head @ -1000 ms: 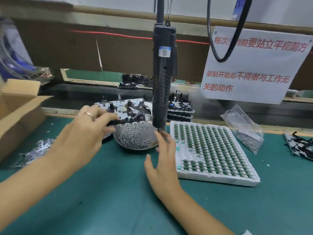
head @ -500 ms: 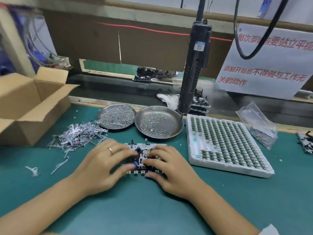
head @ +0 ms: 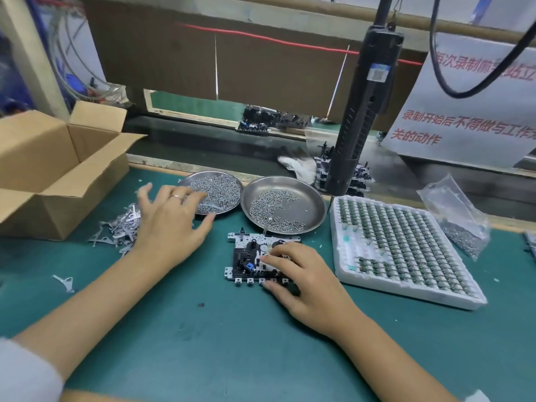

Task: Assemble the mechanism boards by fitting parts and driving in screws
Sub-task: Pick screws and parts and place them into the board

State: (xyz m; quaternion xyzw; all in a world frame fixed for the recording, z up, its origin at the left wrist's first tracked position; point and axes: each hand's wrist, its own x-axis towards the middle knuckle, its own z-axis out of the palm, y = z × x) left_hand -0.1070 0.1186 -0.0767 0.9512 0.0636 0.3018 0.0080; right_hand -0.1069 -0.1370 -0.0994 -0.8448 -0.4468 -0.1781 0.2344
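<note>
A white and black mechanism board [head: 249, 256] lies flat on the green mat. My right hand [head: 301, 274] rests on its right half, fingers curled over the board's edge and top. My left hand [head: 168, 224] hovers with fingers spread between a pile of small metal brackets [head: 119, 227] and the left steel dish of screws [head: 214, 192]; it holds nothing. A second steel dish with screws [head: 284, 204] sits just behind the board. The black electric screwdriver [head: 359, 111] hangs above the table's back edge, untouched.
A white foam tray of small green parts [head: 400, 248] lies right of the board. An open cardboard box [head: 52, 169] stands at the left. A plastic bag of screws [head: 458, 219] is at the far right. More finished boards [head: 345, 172] are stacked behind the dishes.
The board was carried down from above the dishes and laid on the mat. My left hand then left the board and moved left toward the brackets; my right hand stays on it.
</note>
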